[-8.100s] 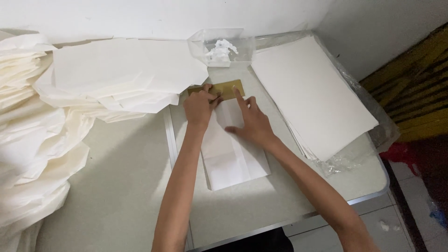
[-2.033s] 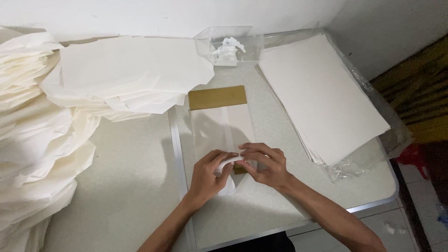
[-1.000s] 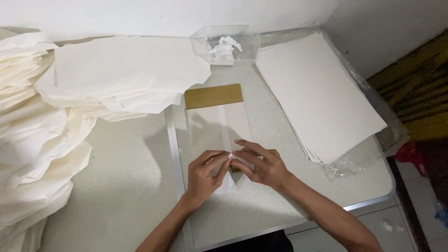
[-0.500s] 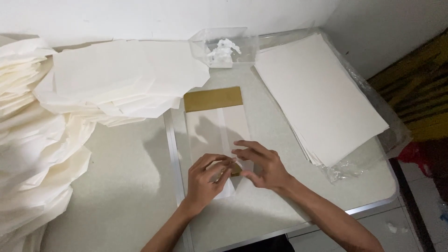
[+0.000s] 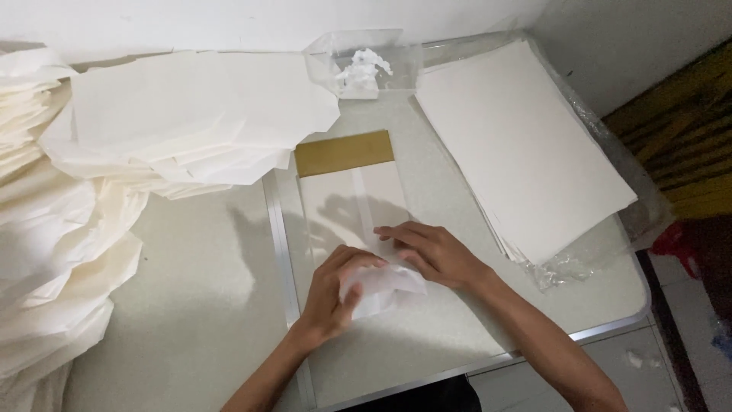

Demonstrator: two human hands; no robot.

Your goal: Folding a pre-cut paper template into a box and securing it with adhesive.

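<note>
- My left hand [image 5: 335, 294] was curled around the near end of the folded white paper [image 5: 358, 221], fingers gripping a crumpled bit of it just below the flat strip.
- My right hand [image 5: 435, 252] lay flat and open on that same paper, palm down, pressing it to the table [image 5: 206, 305] and grasping nothing; its fingertips pointed toward my left hand, and the two hands nearly touched.
- The paper ran lengthwise away from my hands, its far end meeting the gold-brown card [image 5: 345, 152], which lay directly beyond the paper from me.
- A metal seam [image 5: 278, 252] in the tabletop ran just left of the paper, beside my left wrist.
- To the right of the paper, apart from it, sat a neat stack of white sheets [image 5: 518, 145] resting on clear plastic wrap [image 5: 579, 263].
- Beyond the card stood a clear plastic box [image 5: 366, 65] with crumpled white scraps inside.
- To the left of the paper, well apart, a loose pile of cream sheets [image 5: 183, 114] spread across the table, with more heaped sheets [image 5: 53, 267] at the far left edge.
</note>
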